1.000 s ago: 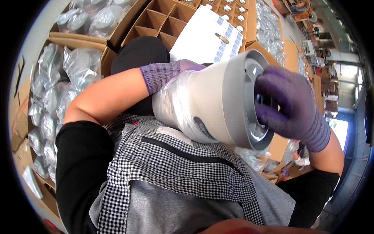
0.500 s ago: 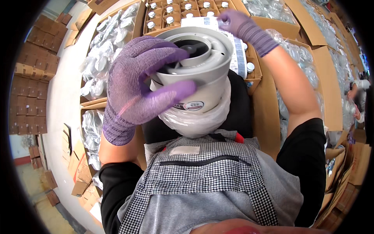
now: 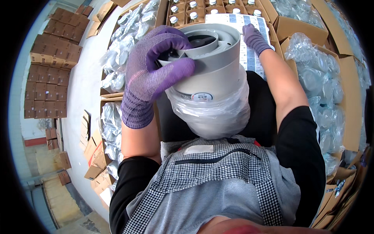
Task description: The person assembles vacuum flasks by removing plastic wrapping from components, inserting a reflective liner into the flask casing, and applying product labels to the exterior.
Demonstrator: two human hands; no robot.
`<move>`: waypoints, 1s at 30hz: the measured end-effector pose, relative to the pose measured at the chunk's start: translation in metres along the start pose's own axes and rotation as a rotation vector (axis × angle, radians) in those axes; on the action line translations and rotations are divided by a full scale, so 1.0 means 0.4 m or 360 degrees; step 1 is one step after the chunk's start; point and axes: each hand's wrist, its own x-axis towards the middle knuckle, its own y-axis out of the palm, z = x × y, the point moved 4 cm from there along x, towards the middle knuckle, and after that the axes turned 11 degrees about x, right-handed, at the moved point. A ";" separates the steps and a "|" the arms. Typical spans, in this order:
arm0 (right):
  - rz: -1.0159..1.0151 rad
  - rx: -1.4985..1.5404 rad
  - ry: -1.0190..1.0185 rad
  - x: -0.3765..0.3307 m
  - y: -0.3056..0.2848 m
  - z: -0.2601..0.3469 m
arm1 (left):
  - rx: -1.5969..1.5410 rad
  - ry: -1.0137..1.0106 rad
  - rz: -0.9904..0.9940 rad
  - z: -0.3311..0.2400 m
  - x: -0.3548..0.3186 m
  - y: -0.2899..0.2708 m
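Note:
A pale grey, round appliance body rests tilted in my lap, a dark round opening inside its raised top ring. Clear plastic wrap is bunched around its lower part, and a small round label shows on its side. My left hand is closed on the rim, thumb along the outside wall and fingers bent over the top. Beyond the appliance, my right hand is on a printed white and blue label sheet, fingers bunched at it. Its fingertips are partly hidden. Both hands wear purple gloves.
Under the sheet stands a divided carton of silver-capped bottles. Cartons of plastic-wrapped parts flank me on the left and right. Brown boxes are stacked against the far left wall. Flattened cardboard lies at left.
My right hand has come down from above the bottles onto the label sheet. The left hand keeps its hold on the appliance body, which leans slightly more. The whole view has shifted a little.

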 end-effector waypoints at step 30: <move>-0.0113 0.1365 -0.0768 -0.812 -0.438 0.338 | 0.0244 -0.0216 -0.0224 -0.029 -0.023 0.041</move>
